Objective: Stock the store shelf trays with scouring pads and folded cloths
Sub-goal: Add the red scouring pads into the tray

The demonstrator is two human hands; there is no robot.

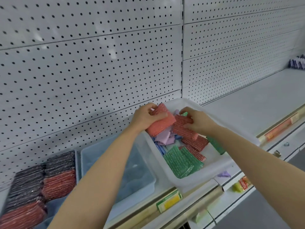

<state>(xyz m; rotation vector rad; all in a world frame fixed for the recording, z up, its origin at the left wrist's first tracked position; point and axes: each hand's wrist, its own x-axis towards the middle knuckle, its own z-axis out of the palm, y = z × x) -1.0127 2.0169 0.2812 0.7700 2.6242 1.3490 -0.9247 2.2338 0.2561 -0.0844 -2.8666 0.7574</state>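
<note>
Left hand (145, 117): grip holds pink scouring pads (160, 123), stack may fan out.
Right hand (196, 121): grip pinches red pads (184, 128); might snag cloths (164, 138).

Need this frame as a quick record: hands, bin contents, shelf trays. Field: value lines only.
left hand: grips a salmon-red scouring pad over the white bin
right hand: grips a darker red pad stack
bin contents: green pads, red pads, lilac cloth, blue cloth
blue tray: no stock visible
left tray: rows of dark and red pads
</note>
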